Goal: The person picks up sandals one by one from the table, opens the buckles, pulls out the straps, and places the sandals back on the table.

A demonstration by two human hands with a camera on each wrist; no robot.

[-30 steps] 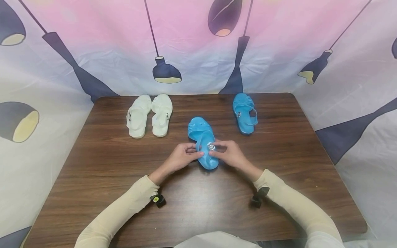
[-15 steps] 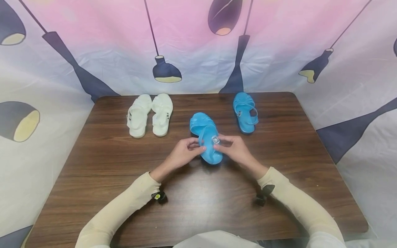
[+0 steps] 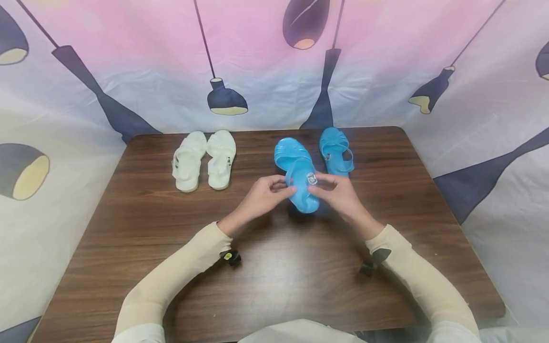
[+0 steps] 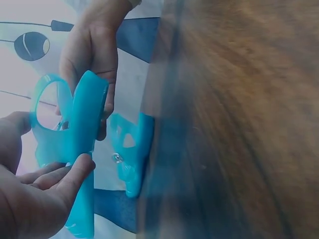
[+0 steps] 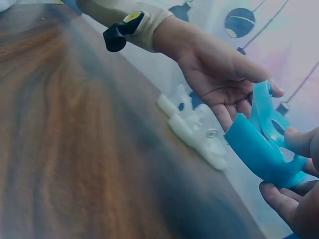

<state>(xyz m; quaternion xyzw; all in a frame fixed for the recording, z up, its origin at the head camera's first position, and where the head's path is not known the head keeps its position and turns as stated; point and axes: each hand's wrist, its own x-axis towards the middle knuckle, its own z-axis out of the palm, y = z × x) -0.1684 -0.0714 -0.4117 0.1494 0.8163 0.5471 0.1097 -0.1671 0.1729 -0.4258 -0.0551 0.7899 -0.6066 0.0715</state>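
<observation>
My left hand (image 3: pixel 265 196) and right hand (image 3: pixel 344 196) hold a blue jelly sandal (image 3: pixel 301 170) between them, one at each side of its heel half. Its toe points toward the back of the table, and a silver buckle (image 3: pixel 311 178) shows near the right fingers. Both wrist views show this sandal raised off the tabletop. The left thumb (image 4: pixel 79 167) presses the sole's edge in the left wrist view. From the right wrist, the right hand (image 5: pixel 304 199) is seen pinching the sandal's side. A second blue sandal (image 3: pixel 335 143) lies just right of it, its heel partly hidden by the right hand.
Two white sandals (image 3: pixel 188 164) stand side by side at the back left of the brown wooden table (image 3: pixel 257 286). A printed cloth backdrop (image 3: pixel 163 95) rises directly behind the table's rear edge. Small black wrist cameras (image 3: pixel 231 257) hang below both forearms.
Both hands have carried the blue sandal up and away toward the back right, closer to the other blue sandal. Their grip on it looks the same. The other sandals have stayed put.
</observation>
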